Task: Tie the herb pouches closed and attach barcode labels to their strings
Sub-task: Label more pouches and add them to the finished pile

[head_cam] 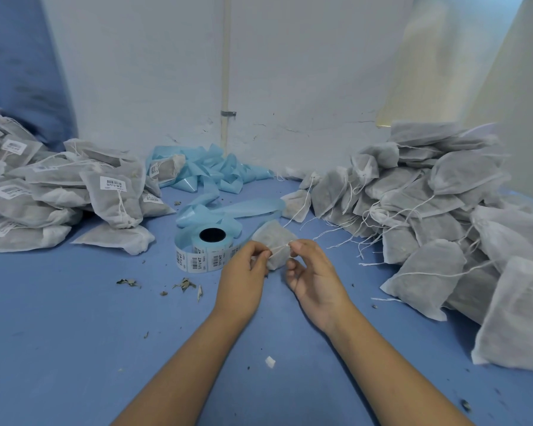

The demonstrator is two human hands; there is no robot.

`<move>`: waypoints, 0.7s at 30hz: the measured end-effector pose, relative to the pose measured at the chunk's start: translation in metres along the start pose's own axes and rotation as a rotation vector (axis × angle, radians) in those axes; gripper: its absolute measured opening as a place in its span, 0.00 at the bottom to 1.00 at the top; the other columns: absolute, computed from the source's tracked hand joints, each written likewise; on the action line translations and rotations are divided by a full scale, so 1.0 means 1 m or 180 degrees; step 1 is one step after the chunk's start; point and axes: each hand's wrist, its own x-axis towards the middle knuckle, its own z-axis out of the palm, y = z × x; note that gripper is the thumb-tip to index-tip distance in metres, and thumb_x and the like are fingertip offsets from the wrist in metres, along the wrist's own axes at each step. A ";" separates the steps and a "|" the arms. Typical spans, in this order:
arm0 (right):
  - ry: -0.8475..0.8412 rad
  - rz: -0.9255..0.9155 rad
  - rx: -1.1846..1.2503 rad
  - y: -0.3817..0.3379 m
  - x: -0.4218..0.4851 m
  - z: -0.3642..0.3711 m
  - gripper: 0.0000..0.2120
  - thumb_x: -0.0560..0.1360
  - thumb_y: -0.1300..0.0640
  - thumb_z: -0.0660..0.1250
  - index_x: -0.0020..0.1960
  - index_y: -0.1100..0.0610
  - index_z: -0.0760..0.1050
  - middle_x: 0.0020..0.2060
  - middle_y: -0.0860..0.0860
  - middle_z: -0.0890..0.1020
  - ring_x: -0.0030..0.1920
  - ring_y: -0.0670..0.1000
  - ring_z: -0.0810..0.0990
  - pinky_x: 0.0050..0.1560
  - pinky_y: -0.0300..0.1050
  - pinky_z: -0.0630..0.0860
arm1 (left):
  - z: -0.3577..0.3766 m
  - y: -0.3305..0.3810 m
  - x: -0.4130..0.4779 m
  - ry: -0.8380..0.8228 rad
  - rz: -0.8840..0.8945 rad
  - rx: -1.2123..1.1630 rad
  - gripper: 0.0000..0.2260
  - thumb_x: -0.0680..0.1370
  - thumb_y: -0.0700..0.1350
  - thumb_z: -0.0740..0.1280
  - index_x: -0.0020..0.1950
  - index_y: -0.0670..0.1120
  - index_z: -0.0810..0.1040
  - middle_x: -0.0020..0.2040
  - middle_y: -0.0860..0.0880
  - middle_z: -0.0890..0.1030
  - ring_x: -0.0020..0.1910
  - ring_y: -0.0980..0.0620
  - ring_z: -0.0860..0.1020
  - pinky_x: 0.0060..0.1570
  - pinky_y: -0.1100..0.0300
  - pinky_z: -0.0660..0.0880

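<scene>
Pouch (276,241) between hands; left grip (243,272), right grip (313,272) pinch string (280,248).

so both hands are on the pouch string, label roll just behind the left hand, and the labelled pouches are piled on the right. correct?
Not quite. The head view shows the labelled pouches piled on the left; the pile on the right has loose strings and no labels showing. The rest holds: the left hand and right hand pinch the pouch string, and the label roll sits just behind the left hand.
</scene>
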 end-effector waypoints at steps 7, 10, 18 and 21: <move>0.0163 -0.0045 0.0327 0.001 0.004 -0.004 0.06 0.64 0.57 0.70 0.38 0.52 0.74 0.31 0.45 0.76 0.31 0.44 0.71 0.31 0.34 0.68 | 0.001 -0.003 0.003 0.0012 -0.0107 0.0179 0.06 0.79 0.39 0.62 0.44 0.47 0.76 0.43 0.49 0.80 0.42 0.51 0.78 0.36 0.74 0.70; 0.0146 0.0129 0.0388 -0.001 0.005 -0.003 0.03 0.67 0.59 0.68 0.38 0.54 0.74 0.31 0.47 0.74 0.30 0.44 0.70 0.28 0.34 0.67 | -0.001 -0.002 0.003 -0.0036 -0.0073 0.0213 0.04 0.78 0.40 0.64 0.46 0.48 0.76 0.45 0.53 0.79 0.43 0.60 0.76 0.40 0.74 0.68; -0.1190 0.1251 0.0340 -0.002 -0.008 0.004 0.08 0.60 0.58 0.72 0.38 0.56 0.77 0.29 0.47 0.67 0.28 0.44 0.66 0.26 0.34 0.57 | -0.006 0.002 0.003 0.0098 0.0118 -0.0454 0.07 0.79 0.38 0.64 0.46 0.47 0.79 0.41 0.51 0.81 0.37 0.62 0.77 0.41 0.73 0.72; -0.1428 0.1535 0.0195 -0.002 -0.009 0.004 0.18 0.58 0.56 0.76 0.41 0.55 0.71 0.28 0.47 0.67 0.28 0.45 0.66 0.24 0.34 0.58 | -0.006 0.003 0.002 0.0213 0.0072 -0.0656 0.08 0.79 0.37 0.63 0.45 0.47 0.78 0.39 0.52 0.81 0.36 0.62 0.77 0.40 0.72 0.73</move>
